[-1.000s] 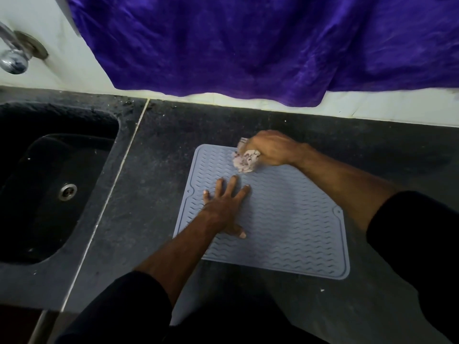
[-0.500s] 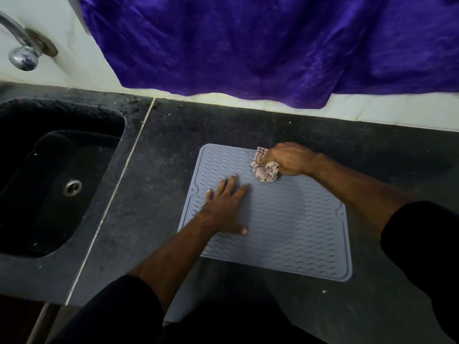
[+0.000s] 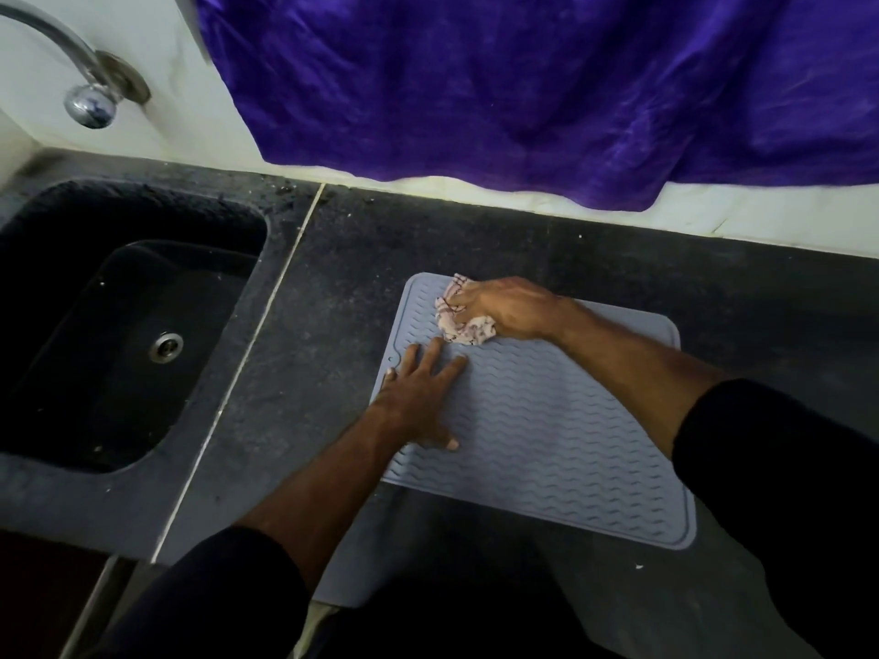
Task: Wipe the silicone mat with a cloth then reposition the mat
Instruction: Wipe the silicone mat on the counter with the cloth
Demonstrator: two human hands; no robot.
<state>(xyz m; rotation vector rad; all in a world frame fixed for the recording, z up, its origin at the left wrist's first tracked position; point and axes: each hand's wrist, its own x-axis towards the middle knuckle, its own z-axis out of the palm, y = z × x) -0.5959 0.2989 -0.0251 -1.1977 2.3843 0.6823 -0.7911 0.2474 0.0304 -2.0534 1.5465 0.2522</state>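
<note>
A grey-blue silicone mat [image 3: 561,439] with wavy ridges lies flat on the dark stone counter [image 3: 333,297]. My left hand [image 3: 421,401] presses palm-down on the mat's left part, fingers spread, holding nothing. My right hand [image 3: 509,309] is closed on a crumpled pink-and-white cloth [image 3: 463,328], which touches the mat near its far left corner, just beyond my left fingertips.
A black sink [image 3: 123,335] with a metal drain is set into the counter at the left, under a chrome tap [image 3: 81,88]. A purple cloth [image 3: 523,88] hangs over the white wall behind the counter. The counter's front edge runs close to the mat.
My right hand has slid the cloth back and forth along the mat's far edge and is now further left, near the far left corner. My left hand stays pressed on the mat.
</note>
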